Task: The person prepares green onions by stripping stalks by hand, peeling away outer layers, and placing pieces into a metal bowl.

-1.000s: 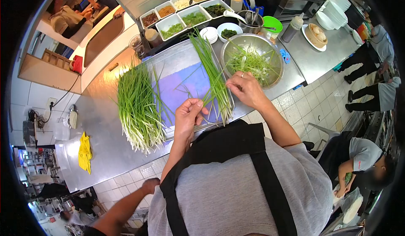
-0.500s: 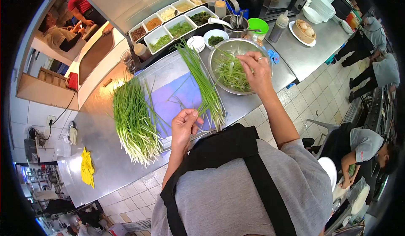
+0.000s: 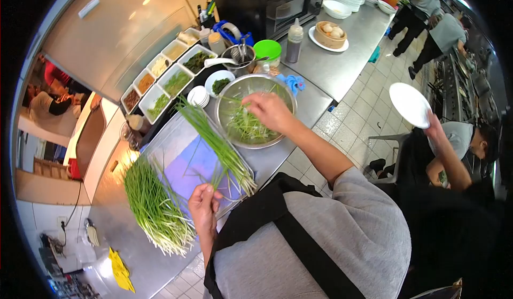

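Observation:
My right hand (image 3: 270, 112) is over a steel bowl (image 3: 290, 115), fingers closed on thin green onion scraps whose ends show at the fingertips. More pale green onion scraps (image 3: 250, 125) lie in the bowl. My left hand (image 3: 204, 205) is in a pinch at the near edge of a clear tray (image 3: 176, 122) with a blue-purple bottom. Thin green strands reach its fingertips, but what it holds is too small to make out. A narrow row of green onions (image 3: 219, 149) lies along the tray's right side. A thick pile of green onions (image 3: 155, 208) covers its left side.
Beyond the tray are white containers of toppings (image 3: 175, 83), small white dishes (image 3: 198, 96) and a bowl of dark greens (image 3: 219, 83). A yellow cloth (image 3: 121, 270) lies at left. At right, another person's hand holds a white plate (image 3: 410, 105); co-workers stand beyond.
My view has turned right, so the counter sits further left in it. My right hand is lower over the bowl. A co-worker's arm with a white plate has come in at right.

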### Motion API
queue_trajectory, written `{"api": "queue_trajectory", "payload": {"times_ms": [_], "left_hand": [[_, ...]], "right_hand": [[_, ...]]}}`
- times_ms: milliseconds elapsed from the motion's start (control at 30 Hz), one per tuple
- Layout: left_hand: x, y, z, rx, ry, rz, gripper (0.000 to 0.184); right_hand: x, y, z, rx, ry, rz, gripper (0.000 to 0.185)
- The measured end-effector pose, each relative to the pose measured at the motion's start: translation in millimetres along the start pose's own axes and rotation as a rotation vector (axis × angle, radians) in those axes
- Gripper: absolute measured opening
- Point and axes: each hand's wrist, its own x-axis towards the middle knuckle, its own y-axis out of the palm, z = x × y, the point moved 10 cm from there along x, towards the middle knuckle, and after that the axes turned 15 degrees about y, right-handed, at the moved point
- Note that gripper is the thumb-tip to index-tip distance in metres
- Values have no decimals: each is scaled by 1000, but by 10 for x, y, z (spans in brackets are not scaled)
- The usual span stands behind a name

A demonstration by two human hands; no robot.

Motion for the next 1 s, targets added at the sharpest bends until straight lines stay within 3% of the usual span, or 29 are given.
{"api": "queue_trajectory", "payload": {"times_ms": [100,133,233,333,400,467,533,600,633,700,867,1000], "left_hand": [[46,-425,-248,110,134,-184,7],[48,-590,-434,168,231,-272,7],[-32,-1190,-1012,349,498,-451,9],[-228,-1828,-1515,765,630,-675,15],[-311,-2147,-1763,1149,717,-759,22],[-337,-2124,-1985,1603,806,-777,26],[-239,-2188,-1938,1845,560,-765,28],[-119,-2365,-1787,1965,373,-688,28],[-56,-2556,-1593,1969,313,-627,29],[30,-2700,-1328,1965,185,-531,30],[92,-2775,-1094,1846,-18,-463,33],[-23,-2380,-1331,1849,76,-562,34]], "right_hand": [[-124,262,69,-580,-183,274,12],[-148,273,32,-598,-147,392,18],[-141,-95,94,-201,-313,349,21],[45,-346,-295,12,-179,609,23],[210,-561,-681,85,-56,650,24],[409,-1061,-1111,496,222,375,19],[626,-1726,-2036,665,368,-21,15],[568,-2372,-2935,622,648,-531,18],[531,-2518,-3399,697,753,-633,22],[496,-2712,-3887,571,914,-723,26],[776,-2569,-4480,776,1126,-655,21],[1023,-2568,-4665,602,1243,-672,25]]}}
